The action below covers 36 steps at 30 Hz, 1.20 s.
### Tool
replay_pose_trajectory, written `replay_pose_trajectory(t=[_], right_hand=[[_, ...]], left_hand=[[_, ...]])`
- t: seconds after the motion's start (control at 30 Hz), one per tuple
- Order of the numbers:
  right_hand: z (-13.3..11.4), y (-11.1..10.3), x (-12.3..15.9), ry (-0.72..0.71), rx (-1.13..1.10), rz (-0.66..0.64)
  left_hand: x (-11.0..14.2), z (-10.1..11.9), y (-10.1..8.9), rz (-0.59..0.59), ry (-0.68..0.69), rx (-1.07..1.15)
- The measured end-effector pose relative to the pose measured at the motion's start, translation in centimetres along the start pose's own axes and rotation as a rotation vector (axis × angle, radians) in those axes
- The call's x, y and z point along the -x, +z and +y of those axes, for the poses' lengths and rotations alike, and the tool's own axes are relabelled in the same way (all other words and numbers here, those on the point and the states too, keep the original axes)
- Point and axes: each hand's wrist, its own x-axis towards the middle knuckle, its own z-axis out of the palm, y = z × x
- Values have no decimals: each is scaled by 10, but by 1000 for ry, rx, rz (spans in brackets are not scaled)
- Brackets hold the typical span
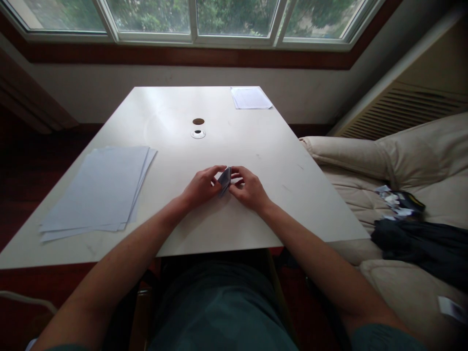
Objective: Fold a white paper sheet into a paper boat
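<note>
A small piece of folded paper (225,180) stands between my hands, over the white table (175,195) near its front. Its shaded face is turned toward me, and it narrows toward the top. My left hand (204,185) pinches its left side with thumb and forefinger. On the other side, my right hand (248,186) has its fingertips closed along the right edge. The fingers partly hide the paper, so its full folded shape cannot be made out.
A stack of white sheets (98,187) lies loosely fanned on the table's left. More paper (251,98) rests at the far right corner. A round hole (198,121) and a grommet (198,133) sit mid-table. Right of the table, a beige sofa (347,156) carries dark clothing (420,248).
</note>
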Motion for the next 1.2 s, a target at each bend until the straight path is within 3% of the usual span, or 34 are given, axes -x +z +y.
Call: replay_pose_trajectory(t=[0.4,0.83,1.2], right_hand=[[1,-2,0,-50,117,19],[4,-2,0,-6,-38,-19],[-4,-4,1,33,-119,-41]], left_hand=[[-1,0,-1,-27,-25,11],[0,-3,-7,-134,-157,284],[-2,-5,-1,-71,-228,422]])
